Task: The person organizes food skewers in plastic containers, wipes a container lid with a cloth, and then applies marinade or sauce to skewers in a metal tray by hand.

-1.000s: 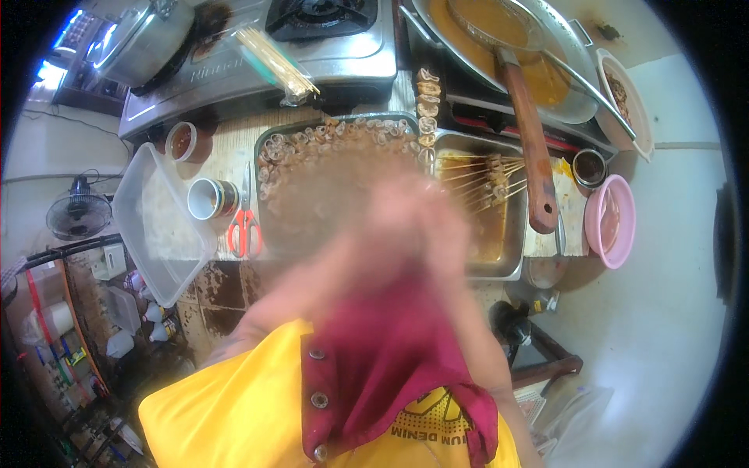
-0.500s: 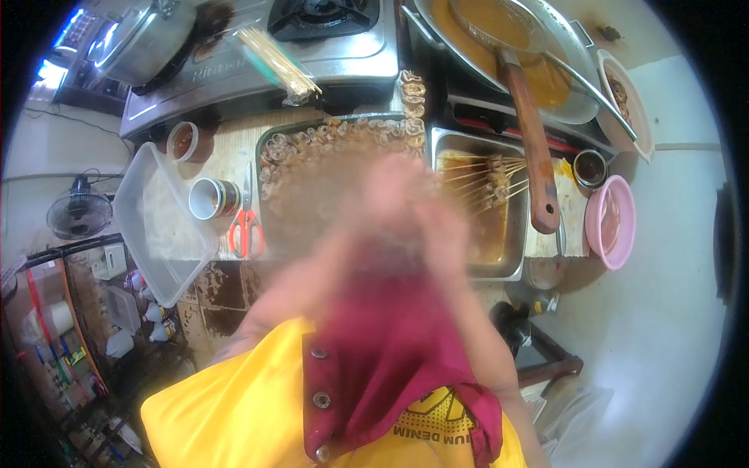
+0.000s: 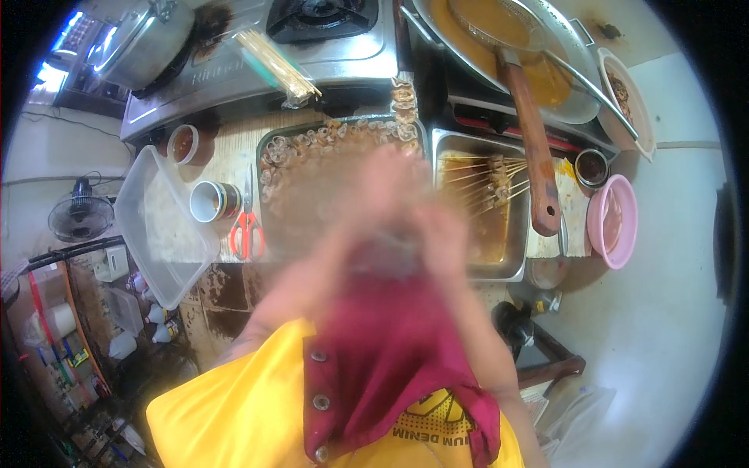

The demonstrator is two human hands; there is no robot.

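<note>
Though both hands are blurred beyond telling their grip, the left hand (image 3: 367,195) and right hand (image 3: 441,234) hover together over the metal tray (image 3: 269,156) of small pieces. Beside that tray lie red scissors (image 3: 246,234) on a worn wooden counter (image 3: 226,148); behind it stands a gas stove (image 3: 328,31).

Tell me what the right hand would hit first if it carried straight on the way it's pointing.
The right hand is blurred, raised near the camera and pointing up-frame. Carried on, it would likely meet the steel tray of skewers or the big tray of meat pieces beside it; depth is unclear.
</note>
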